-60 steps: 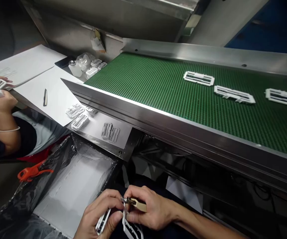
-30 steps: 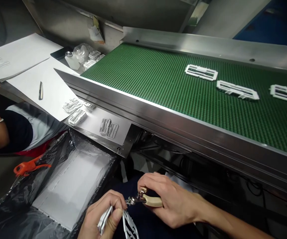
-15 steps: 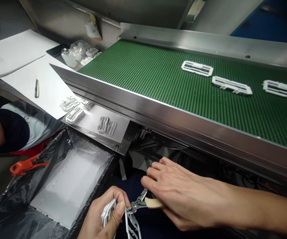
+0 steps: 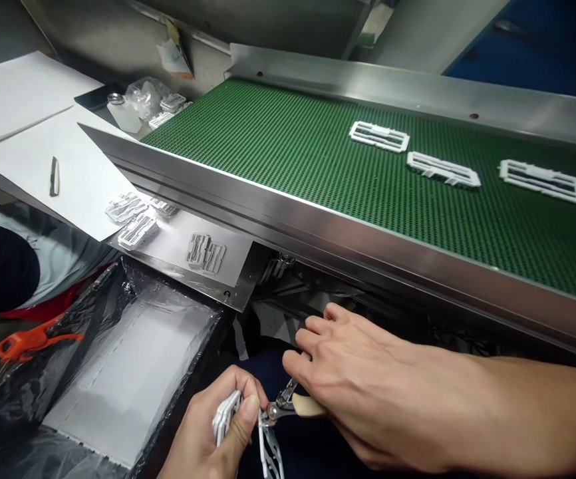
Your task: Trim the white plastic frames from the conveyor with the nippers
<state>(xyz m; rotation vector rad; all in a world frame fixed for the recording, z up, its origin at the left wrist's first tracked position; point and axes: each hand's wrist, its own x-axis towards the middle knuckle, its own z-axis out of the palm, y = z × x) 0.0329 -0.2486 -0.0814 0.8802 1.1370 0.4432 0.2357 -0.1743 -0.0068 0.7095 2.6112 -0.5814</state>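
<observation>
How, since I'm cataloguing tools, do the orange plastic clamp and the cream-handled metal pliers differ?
Colour: the orange plastic clamp is vivid orange; the cream-handled metal pliers are silvery with a cream grip.
Place: the clamp sits at the edge of a bin lined with black film; the pliers are in the right hand, their tips at a white slotted plastic frame.
Both are hand tools.

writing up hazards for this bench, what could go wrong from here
The pliers in the right hand sit close to the fingers of the left hand, so a slip might nip them. The white frames bunched in that hand could slide loose. The orange tool on the edge of the plastic-lined bin might get knocked off.
</observation>
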